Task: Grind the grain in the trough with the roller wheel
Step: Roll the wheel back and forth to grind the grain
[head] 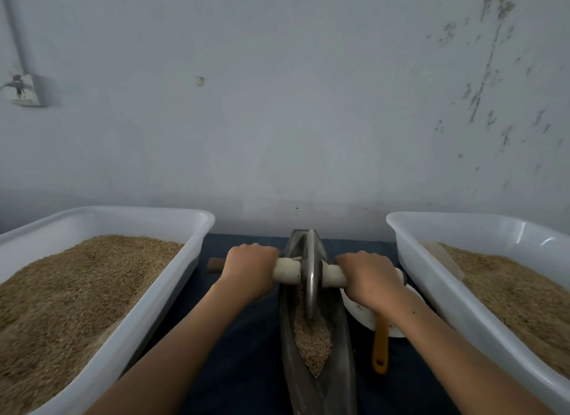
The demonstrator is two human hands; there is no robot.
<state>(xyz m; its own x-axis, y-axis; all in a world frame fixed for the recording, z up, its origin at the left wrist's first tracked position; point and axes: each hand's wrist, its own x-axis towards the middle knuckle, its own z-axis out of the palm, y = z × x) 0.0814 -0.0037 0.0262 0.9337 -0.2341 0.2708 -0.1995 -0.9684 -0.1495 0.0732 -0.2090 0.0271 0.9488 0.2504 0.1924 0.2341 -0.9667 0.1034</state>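
Grain (312, 342) lies in the long dark metal trough (342, 346), whose long axis runs straight away from the person, between two white plastic tubs. The grey metal roller wheel (311, 272) stands upright in the far half, its pale handle across the trough. The left hand (251, 271) and right hand (370, 279) each have fingers clenched around one handle end. Most grain lies nearer than the wheel, so I judge a pull toward the body comes next.
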